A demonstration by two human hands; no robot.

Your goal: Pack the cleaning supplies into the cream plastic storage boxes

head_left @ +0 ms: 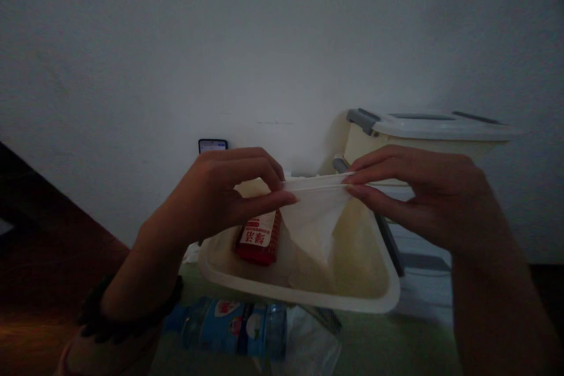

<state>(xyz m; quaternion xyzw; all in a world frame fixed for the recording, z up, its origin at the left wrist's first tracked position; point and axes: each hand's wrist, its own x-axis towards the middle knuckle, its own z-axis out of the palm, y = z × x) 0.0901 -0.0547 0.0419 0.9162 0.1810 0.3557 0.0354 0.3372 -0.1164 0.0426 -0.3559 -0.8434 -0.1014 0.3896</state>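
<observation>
A thin white sheet [315, 217], soft like a tissue or thin cloth, is stretched between my two hands. My left hand [220, 194] pinches its upper left corner between thumb and fingers, and my right hand [423, 194] pinches the upper right corner. The sheet's top edge looks doubled, and its lower part hangs down into a cream plastic basin [299, 296]. Inside the basin, below my left fingers, lies a red packet [259, 241] with a white label and printed characters; its upper part is hidden behind my left hand. Whether the sheet touches the basin's bottom I cannot tell.
A blue-labelled plastic bottle [233, 329] lies on its side in front of the basin, beside a clear plastic bag [308, 343]. Lidded storage boxes [423, 129] with grey latches stand at right. A phone [213, 144] leans by the wall [282, 41] behind my left hand.
</observation>
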